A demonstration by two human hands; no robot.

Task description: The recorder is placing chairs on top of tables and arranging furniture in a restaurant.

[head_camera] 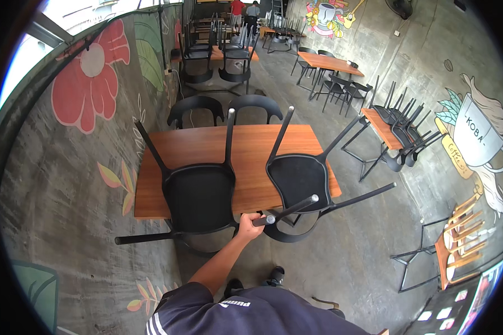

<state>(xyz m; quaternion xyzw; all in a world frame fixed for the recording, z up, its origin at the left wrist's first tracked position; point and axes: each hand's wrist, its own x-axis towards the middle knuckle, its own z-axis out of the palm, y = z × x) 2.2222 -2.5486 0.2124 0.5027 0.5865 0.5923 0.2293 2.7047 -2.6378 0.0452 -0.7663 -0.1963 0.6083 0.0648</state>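
Observation:
My left hand (pixel 250 227) is closed around one leg of a black chair (pixel 199 197), near that leg's tip. This chair lies upside down at the near edge of a brown wooden table (pixel 251 167), legs up, its backrest hanging below the edge. To its right a second black chair (pixel 299 178) is upturned the same way, its curved backrest (pixel 291 235) over the near side. Two more black chairs (pixel 197 104) (pixel 255 102) show their backrests beyond the table's far edge. My right hand is out of view.
A painted concrete wall (pixel 79 176) stands close on the left. At right are a table with stacked black chairs (pixel 402 121) and one with wooden chairs (pixel 463 238). Farther back stand another table (pixel 331 63), upturned chairs (pixel 237 54) and two people (pixel 251 14).

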